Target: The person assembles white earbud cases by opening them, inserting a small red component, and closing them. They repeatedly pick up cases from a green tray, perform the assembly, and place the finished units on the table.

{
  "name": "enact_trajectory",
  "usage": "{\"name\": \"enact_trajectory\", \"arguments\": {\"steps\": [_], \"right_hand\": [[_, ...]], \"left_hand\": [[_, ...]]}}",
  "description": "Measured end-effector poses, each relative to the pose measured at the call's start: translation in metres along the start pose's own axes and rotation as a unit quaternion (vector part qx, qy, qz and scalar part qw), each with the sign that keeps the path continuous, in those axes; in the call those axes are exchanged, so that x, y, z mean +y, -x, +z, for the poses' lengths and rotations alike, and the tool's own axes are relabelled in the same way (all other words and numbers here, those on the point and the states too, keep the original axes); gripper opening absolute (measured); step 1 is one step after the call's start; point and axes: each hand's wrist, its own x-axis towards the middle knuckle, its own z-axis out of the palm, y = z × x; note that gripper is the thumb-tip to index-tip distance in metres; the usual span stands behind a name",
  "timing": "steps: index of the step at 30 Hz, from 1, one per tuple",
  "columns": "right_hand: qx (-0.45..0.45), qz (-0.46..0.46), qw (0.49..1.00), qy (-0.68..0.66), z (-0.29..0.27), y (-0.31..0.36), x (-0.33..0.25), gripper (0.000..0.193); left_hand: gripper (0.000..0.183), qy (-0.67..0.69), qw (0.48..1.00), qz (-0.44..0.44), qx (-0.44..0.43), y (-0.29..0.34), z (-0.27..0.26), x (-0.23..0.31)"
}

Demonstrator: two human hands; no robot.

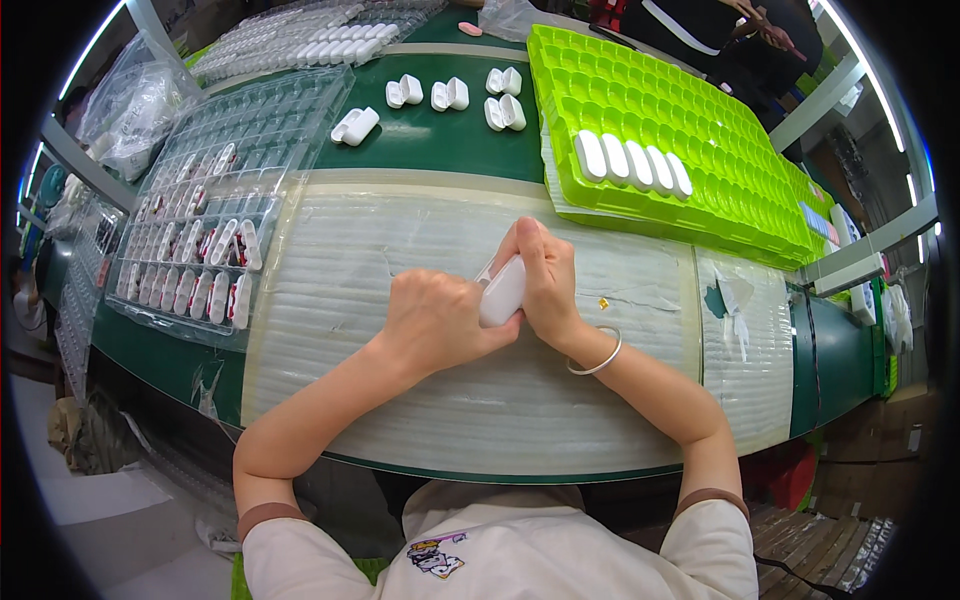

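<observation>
Over the middle of the padded mat, a white earbud charging case (504, 294) is gripped between both of my hands. My left hand (433, 318) is closed around its left side, the thumb pressed along the lower end. From the right, my right hand (548, 283) wraps the case, with its thumb near the top. A thin white edge shows between the hands at the upper left of the case; whether that is a raised lid I cannot tell. My fingers cover much of the case.
Left of the mat (360, 430) lies a clear plastic tray (240, 130) with several white and red parts. Several open white cases (449, 94) stand on the green tabletop (430, 140). At the right, a bright green tray (690, 130) holds several closed white cases (635, 164). Another person's hands (765, 28) show beyond.
</observation>
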Motion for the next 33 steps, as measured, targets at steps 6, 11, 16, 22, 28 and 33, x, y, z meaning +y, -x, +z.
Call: {"name": "enact_trajectory", "arguments": {"steps": [6, 11, 16, 22, 28, 33], "right_hand": [[0.005, 0.024, 0.995, -0.101, 0.004, 0.003, -0.002, 0.057], [-0.032, 0.014, 0.997, -0.072, -0.003, 0.004, -0.011, 0.063], [-0.038, 0.003, 0.999, -0.035, -0.003, 0.005, 0.0, 0.061], [-0.024, -0.002, 0.999, -0.026, -0.004, 0.004, 0.002, 0.061], [0.041, -0.055, 0.998, 0.013, -0.004, -0.004, 0.0, 0.054], [0.008, -0.124, 0.991, 0.046, 0.0, 0.0, -0.004, 0.051]], "left_hand": [[0.035, -0.012, 0.999, 0.017, 0.032, 0.005, 0.005, 0.005], [0.035, -0.03, 0.998, 0.034, 0.054, 0.007, 0.002, 0.013], [0.036, -0.04, 0.998, 0.026, 0.032, 0.013, 0.013, 0.016], [0.034, -0.018, 0.999, 0.034, 0.036, 0.008, 0.013, 0.007], [0.031, -0.036, 0.999, 0.032, 0.011, -0.001, 0.002, 0.006], [0.034, 0.017, 0.996, -0.036, -0.083, 0.005, 0.008, 0.008]]}}
